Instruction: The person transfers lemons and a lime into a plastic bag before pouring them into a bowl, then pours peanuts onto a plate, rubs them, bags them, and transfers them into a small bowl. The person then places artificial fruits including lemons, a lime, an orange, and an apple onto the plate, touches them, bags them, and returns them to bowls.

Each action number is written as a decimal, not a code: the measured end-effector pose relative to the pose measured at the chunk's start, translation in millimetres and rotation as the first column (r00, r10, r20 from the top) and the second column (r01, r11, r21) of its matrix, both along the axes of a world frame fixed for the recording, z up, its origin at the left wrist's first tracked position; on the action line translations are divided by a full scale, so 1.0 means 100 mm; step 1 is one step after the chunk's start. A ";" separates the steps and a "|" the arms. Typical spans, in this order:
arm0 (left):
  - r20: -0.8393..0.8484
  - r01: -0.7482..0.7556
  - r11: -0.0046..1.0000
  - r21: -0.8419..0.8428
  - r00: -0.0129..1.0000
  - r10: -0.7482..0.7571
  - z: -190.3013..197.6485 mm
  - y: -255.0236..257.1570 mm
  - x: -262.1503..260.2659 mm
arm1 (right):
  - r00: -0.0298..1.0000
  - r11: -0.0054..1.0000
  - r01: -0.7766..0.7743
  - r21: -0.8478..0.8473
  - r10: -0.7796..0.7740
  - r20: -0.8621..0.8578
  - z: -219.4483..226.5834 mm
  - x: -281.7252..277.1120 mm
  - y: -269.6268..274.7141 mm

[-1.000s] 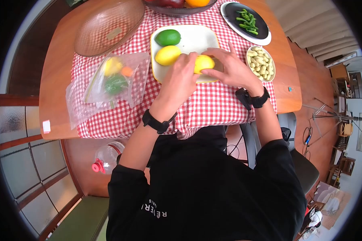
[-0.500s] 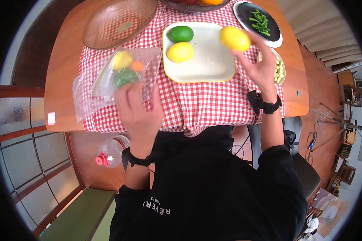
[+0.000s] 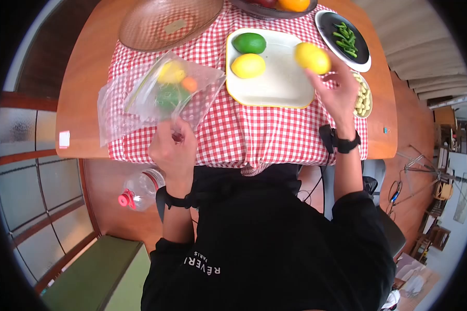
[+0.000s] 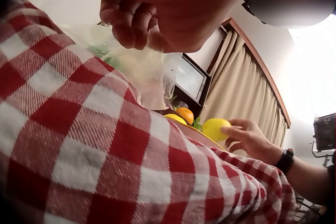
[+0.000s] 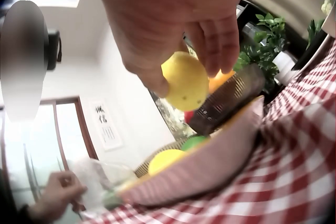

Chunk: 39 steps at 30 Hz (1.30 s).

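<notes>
My right hand (image 3: 340,90) holds a yellow lemon (image 3: 312,58) between thumb and fingers, over the right side of a white tray (image 3: 280,90) with a yellow rim. On the tray's left side lie another lemon (image 3: 248,66) and a green lime-like fruit (image 3: 249,43). To the left, my left hand (image 3: 174,153) pinches the near edge of a clear zip bag (image 3: 205,85), fingers curled in the left wrist view. Inside the bag show something yellow (image 3: 171,72), something orange (image 3: 189,84) and something green (image 3: 171,98), blurred by the plastic.
A brown woven basket (image 3: 140,31) stands behind the bag, and a dark fruit bowl (image 3: 270,11) at the back. To the right are a plate of green peppers (image 3: 346,40) and a bowl of peanuts (image 3: 364,96). A checked cloth (image 3: 275,135) covers the table's middle.
The hands have parted from over the tray. My right hand has carried the lemon to the tray's right side; my left hand has moved left and taken hold of the bag's edge.
</notes>
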<state>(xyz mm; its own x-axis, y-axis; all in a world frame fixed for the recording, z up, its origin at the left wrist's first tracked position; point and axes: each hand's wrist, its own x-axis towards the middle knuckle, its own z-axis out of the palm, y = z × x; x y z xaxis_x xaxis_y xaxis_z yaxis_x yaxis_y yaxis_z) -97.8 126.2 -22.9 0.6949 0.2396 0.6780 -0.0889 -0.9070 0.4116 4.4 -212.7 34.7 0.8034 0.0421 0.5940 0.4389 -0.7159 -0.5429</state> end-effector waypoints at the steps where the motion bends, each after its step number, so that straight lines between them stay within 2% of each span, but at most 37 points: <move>1: 0.040 -0.013 0.997 -0.080 0.999 0.017 0.06 -0.02 0.01 | 0.997 0.988 0.030 0.153 -0.041 0.070 0.03 0.02 -0.01; 2: 0.074 -0.015 0.987 -0.158 0.997 0.027 0.10 -0.03 -0.02 | 0.980 0.934 -0.006 0.358 -0.065 0.186 0.08 0.01 0.04; 3: 0.072 -0.016 0.987 -0.161 0.997 0.027 0.09 -0.05 -0.04 | 0.977 0.936 -0.002 0.353 -0.073 0.198 0.02 0.00 0.06; 4: 0.038 -0.035 0.970 -0.240 0.998 0.046 0.07 -0.08 -0.03 | 0.971 0.938 0.000 0.347 -0.083 0.224 -0.02 0.01 0.06; 5: 0.000 -0.054 0.947 -0.317 0.998 0.057 0.06 -0.10 -0.03 | 0.994 0.996 0.086 -0.031 -0.088 -0.057 0.02 -0.05 0.00; 6: 0.005 -0.052 0.945 -0.323 0.998 0.056 0.07 -0.13 -0.05 | 0.986 0.994 0.039 -0.101 -0.055 -0.160 0.04 -0.05 0.00; 8: 0.013 0.048 0.958 -0.283 0.999 -0.046 0.09 -0.15 -0.09 | 0.997 0.988 0.060 0.139 -0.054 -0.047 0.07 -0.08 0.07; 9: 0.007 0.023 0.958 -0.285 1.000 -0.022 0.08 -0.13 -0.10 | 0.998 0.963 -0.043 0.267 0.032 0.046 0.10 -0.09 0.15; 10: 0.036 0.067 0.970 -0.235 0.998 -0.060 0.08 -0.11 -0.11 | 0.998 0.965 -0.033 0.258 0.044 -0.038 0.17 -0.18 0.24; 12: 0.086 0.111 0.976 -0.186 0.992 -0.096 0.08 -0.09 -0.09 | 0.966 0.968 -0.240 0.071 0.246 -0.080 0.23 -0.33 0.47; 13: 0.098 0.132 0.975 -0.180 0.988 -0.116 0.07 -0.09 -0.09 | 0.934 0.944 -0.328 0.036 0.330 -0.141 0.24 -0.40 0.64; 14: 0.110 0.148 0.973 -0.174 0.985 -0.130 0.07 -0.09 -0.10 | 0.896 0.922 -0.383 0.054 0.385 -0.219 0.28 -0.46 0.83; 15: 0.115 0.136 0.975 -0.176 0.987 -0.117 0.07 -0.08 -0.09 | 0.880 0.898 -0.430 0.090 0.439 -0.182 0.19 -0.46 1.01; 16: 0.133 0.143 0.975 -0.173 0.984 -0.121 0.09 -0.08 -0.09 | 0.851 0.887 -0.459 0.059 0.457 -0.259 0.19 -0.47 1.15; 19: 0.174 0.158 0.973 -0.167 0.976 -0.128 0.14 -0.07 -0.11 | 0.838 0.859 -0.510 0.055 0.510 -0.192 -0.02 -0.39 1.62; 22: 0.177 0.175 0.975 -0.136 0.973 -0.150 0.17 -0.08 -0.14 | 0.834 0.855 -0.517 -0.034 0.495 -0.242 -0.15 -0.31 1.93; 23: 0.176 0.227 0.965 -0.131 0.963 -0.202 0.15 -0.08 -0.14 | 0.784 0.837 -0.474 0.275 0.543 -0.300 -0.15 -0.31 2.02; 24: 0.171 0.277 0.952 -0.127 0.952 -0.254 0.15 -0.08 -0.15 | 0.722 0.748 -0.365 0.554 0.603 -0.339 -0.14 -0.31 2.10; 26: 0.146 0.287 0.945 -0.159 0.953 -0.265 0.17 -0.05 -0.17 | 0.704 0.719 -0.332 0.611 0.620 -0.347 -0.09 -0.36 2.18; 28: 0.160 0.326 0.933 -0.155 0.940 -0.302 0.19 -0.01 -0.16 | 0.616 0.635 -0.292 0.715 0.697 -0.367 -0.12 -0.37 2.22; 30: 0.146 0.355 0.923 -0.150 0.931 -0.334 0.17 0.02 -0.17 | 0.608 0.660 -0.345 0.668 0.699 -0.376 -0.23 -0.30 2.21; 32: 0.209 0.446 0.878 -0.173 0.888 -0.409 0.15 0.03 -0.15 | 0.674 0.782 -0.506 0.365 0.622 -0.399 -0.25 -0.22 2.22; 33: 0.210 0.450 0.876 -0.171 0.886 -0.414 0.15 0.01 -0.16 | 0.677 0.784 -0.502 0.365 0.619 -0.397 -0.24 -0.16 2.25; 35: 0.155 0.547 0.813 -0.201 0.837 -0.525 0.17 -0.03 -0.21 | 0.812 0.823 -0.541 0.174 0.565 -0.149 -0.19 -0.08 2.37; 38: 0.156 0.485 0.861 -0.151 0.872 -0.464 0.12 0.03 -0.18 | 0.831 0.857 -0.507 0.090 0.514 -0.213 -0.30 -0.05 2.42; 39: 0.119 0.446 0.872 -0.202 0.895 -0.430 0.12 0.05 -0.21 | 0.844 0.848 -0.513 0.135 0.527 -0.104 -0.34 -0.06 2.45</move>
